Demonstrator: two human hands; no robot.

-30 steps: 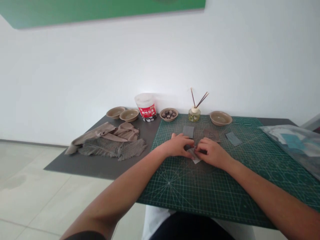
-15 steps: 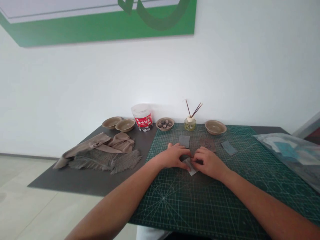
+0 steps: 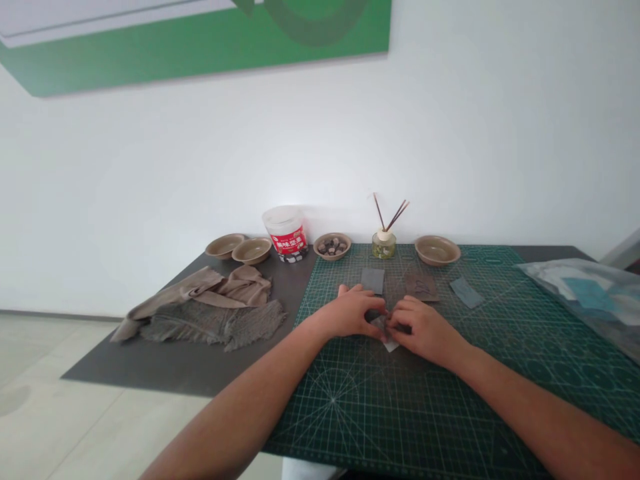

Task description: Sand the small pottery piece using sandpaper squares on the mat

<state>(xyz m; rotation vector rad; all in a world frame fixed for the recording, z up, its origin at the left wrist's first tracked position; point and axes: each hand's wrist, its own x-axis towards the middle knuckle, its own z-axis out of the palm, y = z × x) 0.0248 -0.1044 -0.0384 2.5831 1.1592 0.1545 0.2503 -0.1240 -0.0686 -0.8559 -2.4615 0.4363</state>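
Note:
Over the green cutting mat (image 3: 380,413), my left hand (image 3: 354,313) and my right hand (image 3: 423,328) meet fingertip to fingertip. Between them is a small pale-grey sheet (image 3: 391,345), mostly covered by the fingers. Left thumb and curled fingers close on its left side. My right thumb and fingertips pinch at its right edge. Whether something smaller is under the fingertips I cannot tell. Just beyond the hands lie a grey square piece (image 3: 373,280), a brown square piece (image 3: 421,285) with dark marks, and a blue-grey rectangular piece (image 3: 466,292).
Along the wall stand two brown bowls (image 3: 251,251), a red-labelled tub (image 3: 289,237), a bowl of stones (image 3: 333,247), a reed diffuser (image 3: 384,245) and another brown bowl (image 3: 437,251). Brown-grey cloth (image 3: 210,320) lies left; a clear plastic bag (image 3: 595,300) lies right.
The whole view has shifted slightly. Both hands stay together at the pale sheet, with only small finger movements; a little less of the sheet shows.

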